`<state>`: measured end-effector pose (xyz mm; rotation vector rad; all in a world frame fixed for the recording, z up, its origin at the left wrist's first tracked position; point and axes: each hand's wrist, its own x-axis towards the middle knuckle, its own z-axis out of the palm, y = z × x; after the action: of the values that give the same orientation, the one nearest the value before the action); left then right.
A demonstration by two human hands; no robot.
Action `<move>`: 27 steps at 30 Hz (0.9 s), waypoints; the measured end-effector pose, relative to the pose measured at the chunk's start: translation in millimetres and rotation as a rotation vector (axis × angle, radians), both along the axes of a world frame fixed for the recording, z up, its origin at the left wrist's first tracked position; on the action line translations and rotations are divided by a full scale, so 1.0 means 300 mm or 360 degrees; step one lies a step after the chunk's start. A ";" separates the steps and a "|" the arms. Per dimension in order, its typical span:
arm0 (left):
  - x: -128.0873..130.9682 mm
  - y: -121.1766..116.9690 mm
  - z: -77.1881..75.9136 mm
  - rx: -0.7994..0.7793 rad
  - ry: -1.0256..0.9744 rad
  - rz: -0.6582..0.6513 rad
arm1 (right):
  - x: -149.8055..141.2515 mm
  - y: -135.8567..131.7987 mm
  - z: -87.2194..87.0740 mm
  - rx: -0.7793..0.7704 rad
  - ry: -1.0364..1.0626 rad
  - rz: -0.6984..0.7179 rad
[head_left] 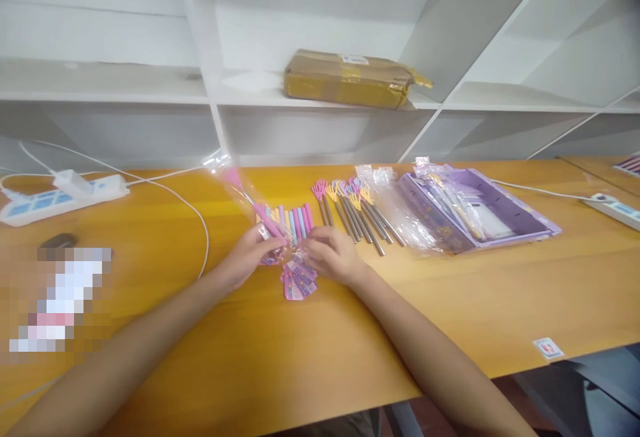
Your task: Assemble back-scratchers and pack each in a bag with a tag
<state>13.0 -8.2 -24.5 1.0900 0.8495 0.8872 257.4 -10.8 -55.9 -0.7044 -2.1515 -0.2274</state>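
My left hand (257,255) is closed around a pink back scratcher (270,220) inside a clear plastic bag (216,160), which slants up to the left. My right hand (333,252) is closed, its fingertips pinching the bag's lower end; the exact grip is partly hidden. Behind the hands lies a row of pink, blue, purple and yellow handles (300,220). Several purple printed cards (299,280) are fanned on the table just below the hands. To the right rest several back scratcher rods (367,220) with pink, yellow and purple hand-shaped heads.
Clear plastic bags (413,220) lie beside a purple box (520,234) holding bagged items. A power strip (65,197) with white cables is at left, near a dark mouse-like object (59,244) and a blurred-out patch. A taped carton (350,80) sits on the shelf. A sticker (549,348) marks the front edge.
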 end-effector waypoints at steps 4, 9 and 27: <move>0.007 -0.012 0.014 -0.0032 0.0045 0.0024 | 0.004 -0.033 0.003 -0.0060 -0.0127 0.0007; -0.009 0.007 0.031 -0.0033 -0.0099 0.0122 | -0.034 -0.058 0.047 0.0360 -0.0023 0.0095; 0.014 -0.022 -0.022 0.0202 -0.0083 -0.0214 | -0.125 -0.071 0.085 -0.0561 0.0795 0.0000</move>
<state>17.1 -14.9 -30.9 1.2147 0.6753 0.8619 219.9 -32.0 -30.4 -0.8546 -1.7212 0.3098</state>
